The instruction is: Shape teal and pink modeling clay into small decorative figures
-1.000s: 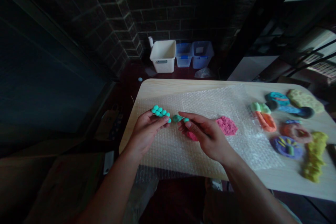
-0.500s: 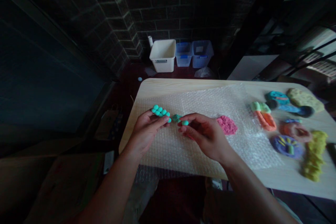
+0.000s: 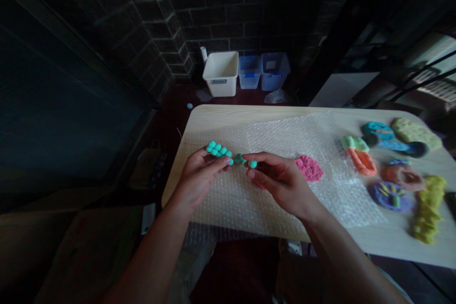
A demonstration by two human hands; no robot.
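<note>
My left hand (image 3: 200,174) is closed on a cluster of small turquoise balls (image 3: 218,149), which look like soft modelling clay pressed together in rows. Between the thumb and fingers of my right hand (image 3: 281,178) sits one loose turquoise ball (image 3: 252,164), a short way right of the cluster and apart from it. Behind the gap between my hands, a darker green lump (image 3: 239,158) lies on the bubble wrap (image 3: 228,204). A bumpy pink clay piece (image 3: 309,168) rests on the wrap beyond my right hand. Some pink-red shows under that hand, mostly hidden.
Several clay shapes lie at the table's right: an orange and green one (image 3: 360,157), a purple disc (image 3: 391,196), a yellow strip (image 3: 429,211) and a blue dumbbell-like piece (image 3: 395,146). Past the table's (image 3: 221,111) far edge stand a white bin (image 3: 221,76) and two clear blue boxes (image 3: 275,72).
The right-hand ball has turned or shifted slightly in my fingertips, and the thumb sits a little lower and farther right. My left hand holds the cluster almost unchanged.
</note>
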